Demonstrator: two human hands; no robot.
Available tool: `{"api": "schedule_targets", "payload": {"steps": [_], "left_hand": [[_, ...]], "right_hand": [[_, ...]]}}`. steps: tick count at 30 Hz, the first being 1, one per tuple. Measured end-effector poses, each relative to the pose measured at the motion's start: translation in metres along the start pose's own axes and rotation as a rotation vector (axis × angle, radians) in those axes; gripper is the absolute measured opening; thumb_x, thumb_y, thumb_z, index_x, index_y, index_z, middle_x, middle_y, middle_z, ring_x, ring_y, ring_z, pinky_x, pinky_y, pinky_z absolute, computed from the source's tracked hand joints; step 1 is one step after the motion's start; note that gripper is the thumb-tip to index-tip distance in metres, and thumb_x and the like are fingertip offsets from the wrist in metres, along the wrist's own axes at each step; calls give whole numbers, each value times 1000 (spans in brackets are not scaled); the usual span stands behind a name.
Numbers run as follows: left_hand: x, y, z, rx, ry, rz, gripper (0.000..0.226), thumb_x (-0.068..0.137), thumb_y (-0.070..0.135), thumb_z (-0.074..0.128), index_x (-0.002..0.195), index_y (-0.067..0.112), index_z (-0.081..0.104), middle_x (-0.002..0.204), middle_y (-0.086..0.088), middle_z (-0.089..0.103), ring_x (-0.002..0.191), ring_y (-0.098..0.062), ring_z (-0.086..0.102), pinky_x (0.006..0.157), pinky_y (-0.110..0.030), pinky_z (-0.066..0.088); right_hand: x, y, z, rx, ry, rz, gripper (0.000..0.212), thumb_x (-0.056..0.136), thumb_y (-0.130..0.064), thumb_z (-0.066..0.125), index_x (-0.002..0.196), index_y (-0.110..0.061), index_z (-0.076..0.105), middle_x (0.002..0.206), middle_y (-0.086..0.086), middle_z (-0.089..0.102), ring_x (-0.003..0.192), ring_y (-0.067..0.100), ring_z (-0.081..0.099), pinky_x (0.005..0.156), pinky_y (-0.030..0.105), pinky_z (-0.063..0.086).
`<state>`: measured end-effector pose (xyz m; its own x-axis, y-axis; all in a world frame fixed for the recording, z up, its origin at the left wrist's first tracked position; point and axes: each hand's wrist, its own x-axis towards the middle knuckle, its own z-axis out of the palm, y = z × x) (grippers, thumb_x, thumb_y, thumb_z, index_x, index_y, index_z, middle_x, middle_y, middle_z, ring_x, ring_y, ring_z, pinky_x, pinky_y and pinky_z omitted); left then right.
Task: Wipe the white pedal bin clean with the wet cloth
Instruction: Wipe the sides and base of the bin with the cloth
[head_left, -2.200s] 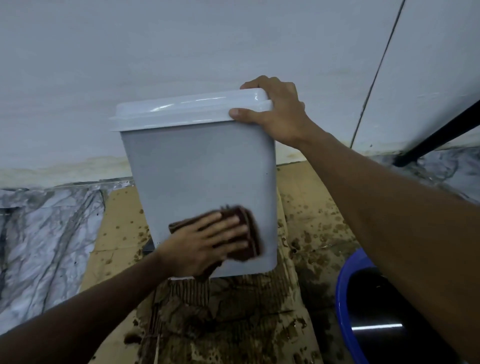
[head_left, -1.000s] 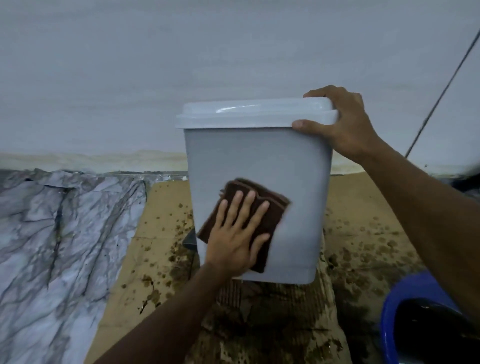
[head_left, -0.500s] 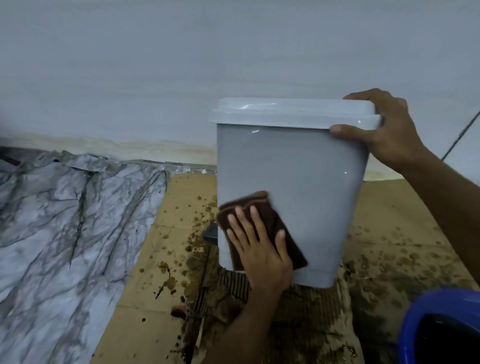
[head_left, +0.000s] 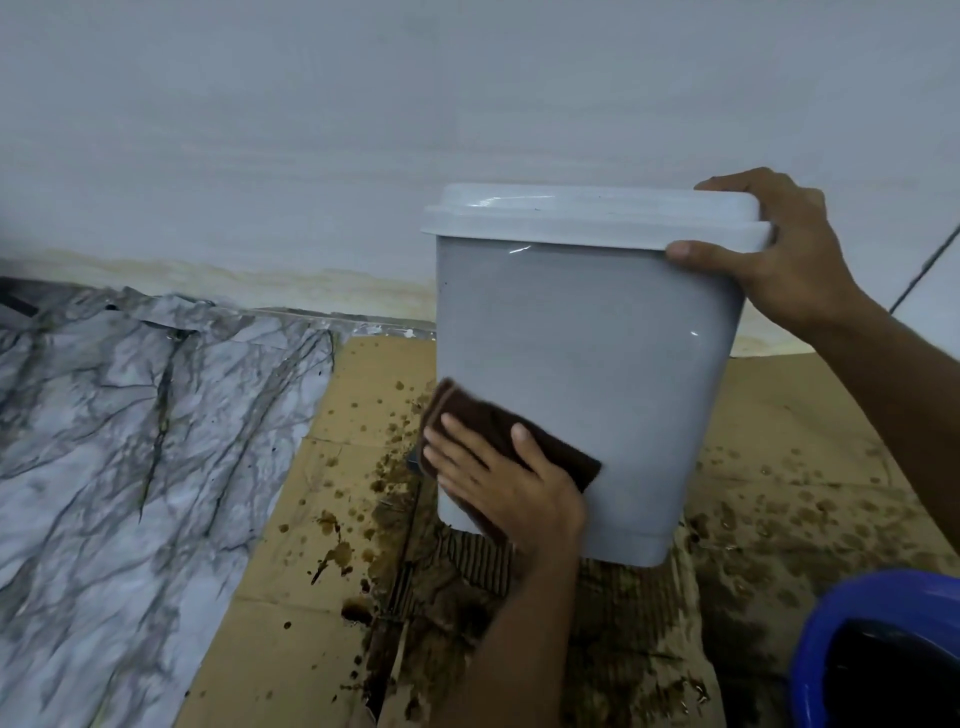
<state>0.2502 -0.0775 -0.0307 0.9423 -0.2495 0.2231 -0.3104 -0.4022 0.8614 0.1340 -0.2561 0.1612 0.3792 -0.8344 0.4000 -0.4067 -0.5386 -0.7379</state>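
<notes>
Fingers (head_left: 467, 440) of left hand (head_left: 511, 491), lower centre: straight, spread, pressing wet cloth (head_left: 553, 444) flat on lower left front of white pedal bin (head_left: 587, 353). Bin right of centre, on spattered cardboard (head_left: 789, 467), lid closed. Right hand (head_left: 779, 254), upper right: fingers curled over lid corner, thumb under rim, steadying. Blue bucket (head_left: 857, 603) bottom right. Progress, judged: mid-wipe; front glossy, no marks showing; lid shows dark specks; other sides unseen, probably left.

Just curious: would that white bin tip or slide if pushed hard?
Likely tippy: the bin is tall, tapering to a narrow base, and the right hand grips its lid. Its glossy wall probably feels slippery under the cloth.
</notes>
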Motion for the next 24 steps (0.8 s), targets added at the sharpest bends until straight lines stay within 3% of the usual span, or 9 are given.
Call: {"api": "schedule_targets", "payload": {"steps": [2, 3, 8, 10, 12, 17, 19, 21, 24], "left_hand": [[-27, 8, 5, -28, -15, -130, 76, 105, 58, 18, 163, 12, 1, 171, -11, -6, 157, -27, -10, 125, -56, 6], [-41, 11, 6, 0, -46, -101, 76, 105, 57, 19, 163, 10, 0, 171, -13, -7, 157, -29, -10, 125, -56, 5], [-33, 19, 7, 163, -185, 480, 71, 106, 46, 32, 162, 8, 10, 170, -17, -1, 157, -37, -3, 126, -55, 0], [-1, 20, 6, 142, -133, 559, 69, 105, 44, 35, 161, 9, 14, 170, -17, 5, 157, -37, 0, 126, -55, 2], [20, 19, 5, 95, -45, 430, 70, 105, 46, 34, 162, 10, 13, 170, -16, 5, 158, -34, -1, 126, -54, 2], [-5, 3, 8, -165, 80, -349, 86, 99, 69, 16, 163, 12, 3, 171, -11, -1, 158, -28, -4, 127, -50, -2], [-28, 8, 10, -223, 62, -521, 88, 96, 69, 16, 160, 12, -7, 169, -11, -9, 157, -27, -10, 127, -48, -5], [-45, 20, 10, -193, -13, -461, 90, 93, 78, 7, 154, 17, -19, 165, -6, -22, 154, -21, -23, 126, -44, -10], [-50, 27, 9, -31, -121, -58, 82, 103, 62, 16, 160, 8, -9, 168, -12, -18, 156, -25, -20, 127, -49, -4]], "right_hand": [[-1, 0, -1, 2, 0, 3, 72, 56, -77, 76, 115, -39, 62, 122, -11, 58, 129, 17, 44, 105, 49, 43], [-2, 0, -1, 2, -1, 5, 71, 56, -77, 76, 115, -39, 62, 122, -11, 57, 129, 17, 44, 105, 49, 43], [-1, -1, -3, 3, -6, 2, 69, 56, -76, 76, 114, -41, 61, 122, -12, 57, 129, 18, 44, 105, 50, 43], [-1, -2, -1, 1, -1, 14, 68, 56, -73, 77, 114, -42, 60, 121, -15, 56, 130, 15, 41, 106, 49, 42], [-1, -3, 1, -5, 5, 17, 67, 57, -72, 76, 115, -41, 60, 121, -16, 56, 130, 14, 39, 107, 48, 41], [-3, -4, 0, -29, 8, 14, 70, 59, -76, 75, 116, -39, 60, 123, -14, 57, 128, 15, 41, 106, 50, 41], [-5, -4, -2, -30, 7, 6, 72, 58, -77, 74, 117, -37, 60, 124, -12, 58, 128, 16, 42, 105, 50, 42], [-7, -4, -2, -24, 8, 8, 72, 58, -76, 74, 117, -36, 60, 124, -11, 57, 128, 15, 42, 106, 49, 41], [-8, -6, -2, -28, 8, 20, 71, 58, -75, 74, 117, -38, 59, 125, -14, 56, 129, 13, 39, 108, 47, 40]]}}
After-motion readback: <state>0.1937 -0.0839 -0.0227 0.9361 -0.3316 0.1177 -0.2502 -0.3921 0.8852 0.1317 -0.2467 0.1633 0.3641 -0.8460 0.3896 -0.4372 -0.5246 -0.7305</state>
